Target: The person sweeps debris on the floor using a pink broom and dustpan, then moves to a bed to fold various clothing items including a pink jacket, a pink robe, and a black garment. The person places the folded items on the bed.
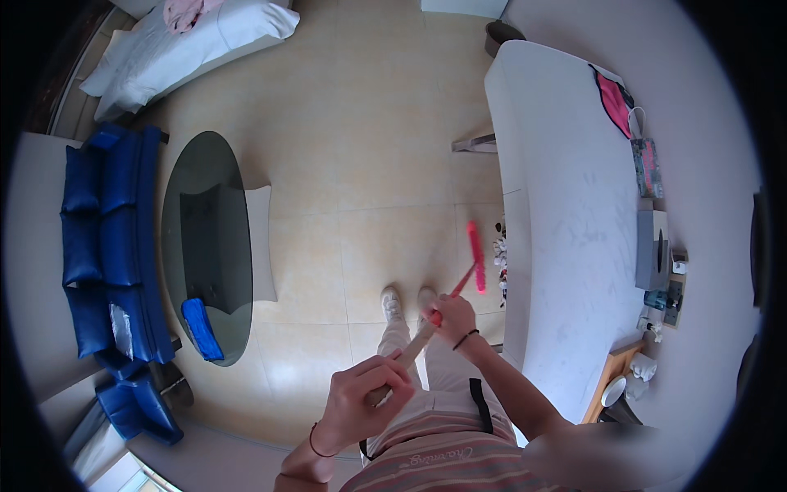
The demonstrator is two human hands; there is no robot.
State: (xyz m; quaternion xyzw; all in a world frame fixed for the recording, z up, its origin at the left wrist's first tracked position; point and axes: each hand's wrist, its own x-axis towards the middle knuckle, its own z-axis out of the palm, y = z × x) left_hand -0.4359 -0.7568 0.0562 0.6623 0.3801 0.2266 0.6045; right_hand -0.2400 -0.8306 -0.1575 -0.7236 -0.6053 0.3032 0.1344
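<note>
The broom is in front of the person, its pale handle slanting from the body down toward the right, its pink head at floor level beyond the shoes. Blur hides whether the bristles touch the tiles.

The left hand is curled around the upper end of the handle; the right hand is wrapped around it lower down, by the red joint.

Sweeping looks to be under way, by my judgement, with the head in use close to the worktop on the right. How much of the floor is done cannot be told; the strip along the worktop's foot still holds a row of small mixed objects, just right of the head.

Those objects and the worktop's side limit room rightward; farther off, a wooden foot juts onto the tiles. Well apart on the left stand an oval glass table and a blue sofa, with a bed at the far left.
</note>
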